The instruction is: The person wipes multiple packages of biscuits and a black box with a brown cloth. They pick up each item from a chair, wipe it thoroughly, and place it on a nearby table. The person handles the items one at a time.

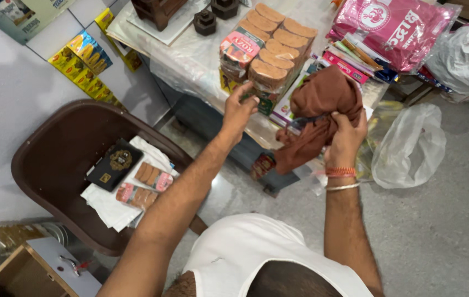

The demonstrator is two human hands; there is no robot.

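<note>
- lower left of the frame: two biscuit packs (pixel 146 184) already laid on the brown chair (pixel 53 159)
- centre: brown cloth (pixel 322 110) clutched tight in the right hand (pixel 347 137)
- upper centre: left hand (pixel 238 110) closed on the biscuit stack (pixel 270 47), most packs left on the desk (pixel 190 52)

Single view from the camera worn on my head, looking steeply down and forward.

The lens sits above my chest, so my white shirt fills the bottom edge and both forearms run up from it at close range. The desk (pixel 201 52) lies ahead across the upper frame, the brown chair (pixel 53 159) at my left, grey floor (pixel 437 231) at my right.
</note>
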